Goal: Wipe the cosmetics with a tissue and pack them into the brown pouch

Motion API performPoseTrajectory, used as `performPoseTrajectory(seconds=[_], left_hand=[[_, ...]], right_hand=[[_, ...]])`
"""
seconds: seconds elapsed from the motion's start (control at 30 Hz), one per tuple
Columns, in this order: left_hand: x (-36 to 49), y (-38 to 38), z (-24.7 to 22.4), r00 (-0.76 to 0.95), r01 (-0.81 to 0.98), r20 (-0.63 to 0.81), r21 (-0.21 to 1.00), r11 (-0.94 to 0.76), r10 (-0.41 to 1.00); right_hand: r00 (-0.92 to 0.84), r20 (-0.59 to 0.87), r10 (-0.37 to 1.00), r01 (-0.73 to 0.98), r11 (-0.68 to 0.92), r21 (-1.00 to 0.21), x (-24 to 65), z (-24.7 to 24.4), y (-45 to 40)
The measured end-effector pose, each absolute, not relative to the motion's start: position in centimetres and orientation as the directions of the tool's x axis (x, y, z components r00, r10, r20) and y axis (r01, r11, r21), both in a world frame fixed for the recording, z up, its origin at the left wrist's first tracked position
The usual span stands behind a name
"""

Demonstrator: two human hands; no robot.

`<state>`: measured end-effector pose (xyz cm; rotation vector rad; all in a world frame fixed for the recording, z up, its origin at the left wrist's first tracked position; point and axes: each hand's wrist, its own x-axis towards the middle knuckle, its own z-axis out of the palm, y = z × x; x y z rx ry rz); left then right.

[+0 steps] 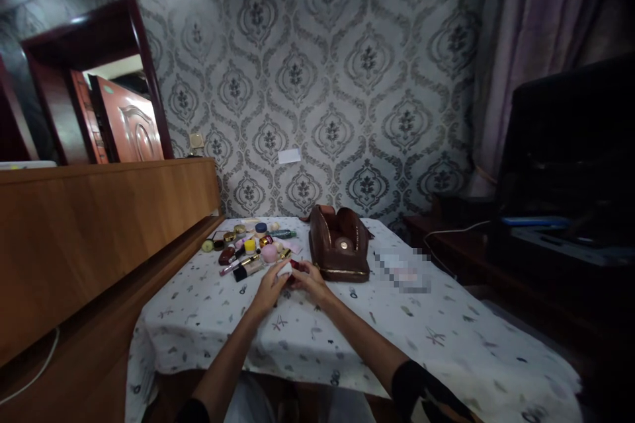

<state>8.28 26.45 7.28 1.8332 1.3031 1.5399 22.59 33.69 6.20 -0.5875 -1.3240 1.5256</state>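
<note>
Head view: a white piece (pixel 284 269) and a red piece (pixel 294 264) sit at the fingertips, just left of the bag (pixel 340 258). The left hand's (pixel 269 287) fingers curl closed around the white piece; the right hand's (pixel 312 282) pinch the red. Whether the pieces join, I cannot tell.

I run one view, worn on the head by the counter's (pixel 456 344) near edge. It faces forward and down, fairly near the left grip (pixel 272 285) and right grip (pixel 308 279), taking in the far wall (pixel 322 99), doorway (pixel 150 76) left.
</note>
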Motion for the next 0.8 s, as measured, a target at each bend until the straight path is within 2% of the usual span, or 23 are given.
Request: performPoseTrajectory(seconds=[0.4, 0.47, 0.67, 0.8], left_hand=[[8.3, 26.5, 7.7, -0.172, 0.395, 0.470, 0.838, -0.377, 0.866], [8.3, 26.5, 7.7, -0.147, 0.422, 0.498, 0.813, -0.401, 0.855], [8.8, 26.1, 7.6, 0.038, 0.563, 0.615, 0.638, -0.525, 0.788], [9.1, 25.9, 7.6, 0.033, 0.535, 0.623, 0.650, -0.540, 0.782]], right_hand=[[-0.415, 0.199, 0.888, -0.385, 0.027, -0.922, 22.5, 6.2, 33.8], [-0.427, 0.201, 0.882, -0.409, 0.010, -0.913, 22.8, 6.4, 33.7], [-0.503, 0.169, 0.847, -0.485, -0.115, -0.867, 23.6, 6.9, 33.4], [-0.572, 0.167, 0.803, -0.464, -0.149, -0.873, 23.7, 7.1, 33.3]])
